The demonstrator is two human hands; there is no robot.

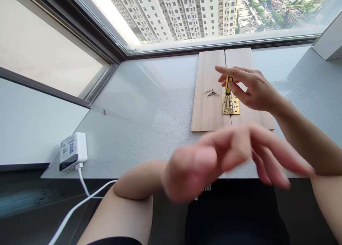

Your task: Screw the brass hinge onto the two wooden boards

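Two pale wood-grain boards [210,113] lie side by side on one speckled table [149,120]. One rectangular gold-coloured metal hinge [235,107] spans their seam; slender screws [213,93] (overlapping, count unclear) lie left. Right hand [252,86]: fingers pinch one yellow-and-black screwdriver [228,81], tip down at the hinge. Left hand [229,150]: raised, blurred, fingers loosely spread

I take this for a home, a room high in an apartment block: the pale speckled tabletop [149,131] before me meets a large dark window frame [92,24], and outside I see residential towers [184,13] and, far below, trees [280,22].
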